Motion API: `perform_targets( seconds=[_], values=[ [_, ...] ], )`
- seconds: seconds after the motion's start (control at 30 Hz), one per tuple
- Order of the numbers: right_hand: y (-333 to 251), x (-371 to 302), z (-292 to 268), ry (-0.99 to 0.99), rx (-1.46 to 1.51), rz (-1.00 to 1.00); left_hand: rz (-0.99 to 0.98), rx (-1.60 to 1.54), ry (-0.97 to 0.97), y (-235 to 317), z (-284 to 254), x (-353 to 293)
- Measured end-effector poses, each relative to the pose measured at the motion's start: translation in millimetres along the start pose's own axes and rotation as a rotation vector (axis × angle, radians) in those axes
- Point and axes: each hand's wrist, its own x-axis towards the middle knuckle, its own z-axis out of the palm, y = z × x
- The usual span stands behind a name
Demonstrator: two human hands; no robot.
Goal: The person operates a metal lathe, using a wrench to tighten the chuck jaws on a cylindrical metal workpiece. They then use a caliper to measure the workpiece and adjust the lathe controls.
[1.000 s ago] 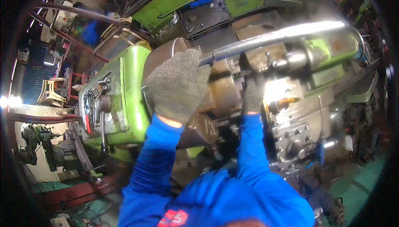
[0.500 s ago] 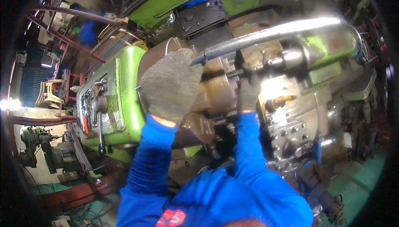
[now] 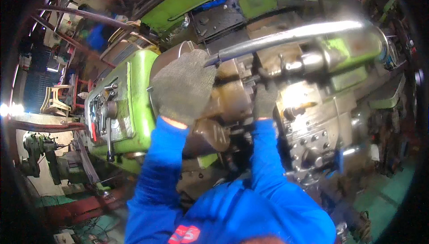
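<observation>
My left hand point(image 3: 185, 87), in a grey knitted glove, is closed over the front of the lathe chuck point(image 3: 208, 134). Its fingers curl out of sight, so what they grip is hidden; a small metal end pokes out at the glove's left edge. Right by its fingertips is the narrow bluish end of a long silver tube point(image 3: 290, 37), which arches to the right over the machine. My right hand point(image 3: 267, 100), also gloved, reaches in between the chuck and the carriage point(image 3: 308, 119). Its fingers bend at a short dark rod point(image 3: 252, 79); blur and shadow hide their grip.
The green headstock point(image 3: 142, 105) with its hanging lever point(image 3: 109, 139) is at left. The green tailstock point(image 3: 346, 54) stands at upper right. Behind the chuck lies a dark tray point(image 3: 216, 20) with small parts. A brown rail point(image 3: 85, 16) and a pale stool point(image 3: 56, 101) are farther left.
The view has shifted slightly. My left hand stays over the chuck, turned a little. My right hand remains between chuck and carriage, with little movement.
</observation>
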Motion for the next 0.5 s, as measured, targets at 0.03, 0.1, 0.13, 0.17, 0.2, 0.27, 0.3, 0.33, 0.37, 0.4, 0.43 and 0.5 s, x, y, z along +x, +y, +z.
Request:
perform_targets(
  seconds=[0.03,0.1,0.13,0.17,0.2,0.27,0.3,0.33,0.37,0.4,0.43,0.5],
  values=[
    [-7,-2,2,0.002,0.014,0.037,0.04,0.008,0.023,-5,2,1],
    [-13,-2,5,0.014,0.011,0.072,0.074,0.015,0.01,-9,1,5],
    [-14,-1,4,0.025,-0.006,0.069,0.07,0.014,-0.025,-7,-1,9],
    [-14,0,3,0.035,-0.022,0.067,0.065,0.012,-0.059,-6,-3,13],
    [-10,2,1,0.037,-0.067,0.028,-0.011,0.026,-0.096,-6,-1,15],
    [4,4,-1,0.036,-0.15,-0.046,-0.163,0.056,-0.175,-6,-1,18],
    [6,4,0,0.055,-0.141,-0.041,-0.176,0.06,-0.181,-7,0,18],
    [9,5,1,0.076,-0.131,-0.037,-0.189,0.063,-0.188,-7,1,17],
    [11,5,2,0.098,-0.122,-0.033,-0.2,0.064,-0.195,-7,3,17],
    [12,4,3,0.096,-0.086,-0.025,-0.194,0.067,-0.191,-7,3,16],
    [13,4,4,0.095,-0.051,-0.017,-0.187,0.069,-0.187,-8,3,16],
    [13,3,5,0.092,-0.023,-0.018,-0.177,0.069,-0.184,-8,2,15]
  ],
)
